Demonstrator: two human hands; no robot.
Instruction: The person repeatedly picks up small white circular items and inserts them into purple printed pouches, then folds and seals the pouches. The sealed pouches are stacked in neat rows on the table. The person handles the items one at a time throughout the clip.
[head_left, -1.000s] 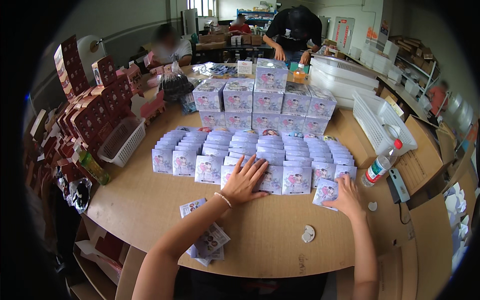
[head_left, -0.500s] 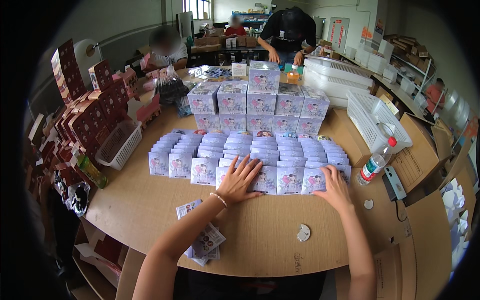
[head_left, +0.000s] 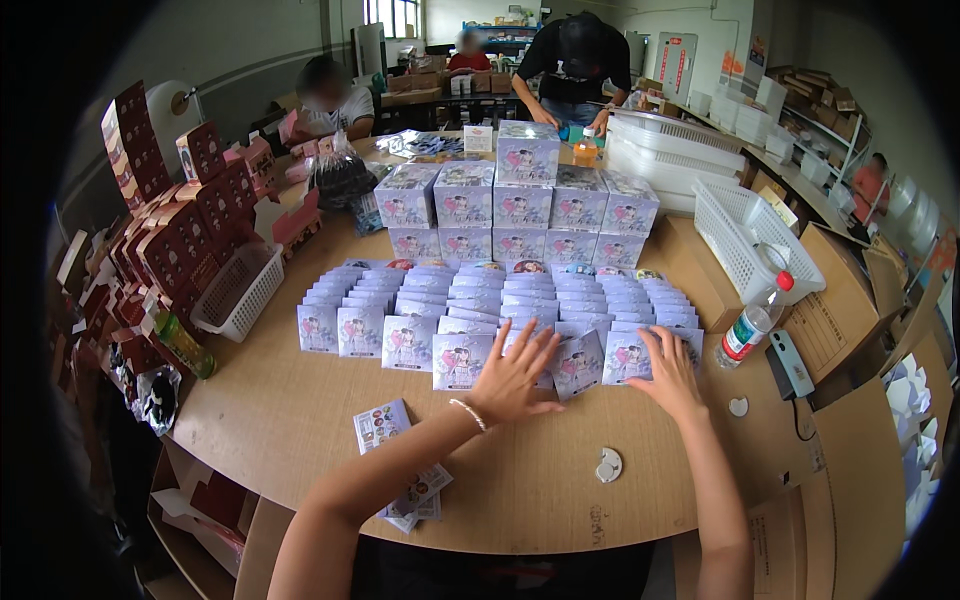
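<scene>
Overlapping columns of pale purple printed packets [head_left: 463, 362] stand across the middle of the table. My left hand [head_left: 512, 378] lies over the front of the middle columns, palm down with its fingers spread, hiding part of one packet. Just right of it a front packet [head_left: 578, 362] leans out of line, tilted. My right hand [head_left: 670, 375] is at the right end of the front row, fingers apart and bent, thumb by the edge of another packet [head_left: 625, 356]. Neither hand grips anything. Nearer me, several loose packets [head_left: 380, 424] lie partly under my left forearm.
Stacked purple boxes [head_left: 465, 195] rise behind the packets. A water bottle [head_left: 752, 325] and a white basket [head_left: 750, 235] stand at right. Dark red boxes [head_left: 185, 245] and a white basket [head_left: 240, 293] are at left. A round silvery piece [head_left: 608, 465] lies near the front edge.
My left hand has shifted right along the front row. The packet between my hands has gone from upright to tilted. My right hand has barely moved.
</scene>
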